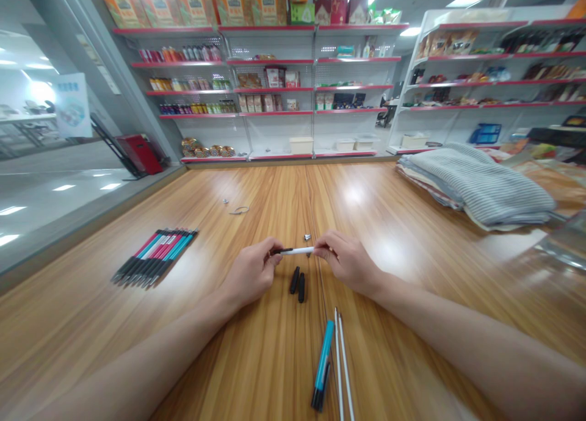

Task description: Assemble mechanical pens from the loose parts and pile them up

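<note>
A white pen barrel [302, 251] with a black end is held level just above the table between my two hands. My left hand [253, 271] is closed in a pinch on the black end, and my right hand [347, 259] pinches the white end. Below the barrel lie two black pen grips [294, 280], side by side. Small metal pen tips [307, 237] rest just beyond it. Closer to me are a blue pen barrel [324, 363] with a black clip end and two thin white refills [339, 360].
A row of assembled pens [158, 256] in blue, pink and white lies at the left. Farther back are a small loop [239, 210] and a tiny metal piece [225, 201]. Folded striped cloth [480, 183] is stacked at the right. Stocked shelves [274, 90] stand behind the table.
</note>
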`<state>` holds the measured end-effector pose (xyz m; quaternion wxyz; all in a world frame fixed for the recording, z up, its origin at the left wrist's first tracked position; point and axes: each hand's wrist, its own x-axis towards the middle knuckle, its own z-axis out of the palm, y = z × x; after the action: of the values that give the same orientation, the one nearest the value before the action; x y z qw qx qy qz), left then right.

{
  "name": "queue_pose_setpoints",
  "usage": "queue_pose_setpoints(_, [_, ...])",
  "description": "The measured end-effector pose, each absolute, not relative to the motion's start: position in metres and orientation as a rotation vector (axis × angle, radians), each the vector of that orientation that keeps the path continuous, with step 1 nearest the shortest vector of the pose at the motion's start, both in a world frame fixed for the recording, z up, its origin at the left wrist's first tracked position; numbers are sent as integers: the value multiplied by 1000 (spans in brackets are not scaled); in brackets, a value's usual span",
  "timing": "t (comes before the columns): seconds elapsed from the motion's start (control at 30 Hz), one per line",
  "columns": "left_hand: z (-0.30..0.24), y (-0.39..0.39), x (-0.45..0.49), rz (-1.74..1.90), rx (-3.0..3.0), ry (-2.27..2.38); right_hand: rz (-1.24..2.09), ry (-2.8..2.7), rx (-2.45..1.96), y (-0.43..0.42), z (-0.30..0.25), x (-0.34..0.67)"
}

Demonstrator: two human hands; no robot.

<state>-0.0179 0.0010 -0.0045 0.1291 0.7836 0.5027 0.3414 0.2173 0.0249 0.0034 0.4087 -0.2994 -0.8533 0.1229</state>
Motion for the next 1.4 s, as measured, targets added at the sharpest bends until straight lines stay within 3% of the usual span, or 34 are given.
queue_pose_setpoints(0.6, [-4,1,-17,1027,2228,1471,199,-1958,-813,18,8,218])
queue_pose_setpoints(0.87, [-4,0,-17,1034,2204,1422,408,-1911,-899,17,7,217])
queue_pose_setpoints(1.23, [-4,-1,-18,1027,2169,1371,394,-1959,-874,15,6,218])
queue_pose_setpoints(1.4, [-3,-1,-18,1094,2111,1354,725,-1748,-1013,26,10,221])
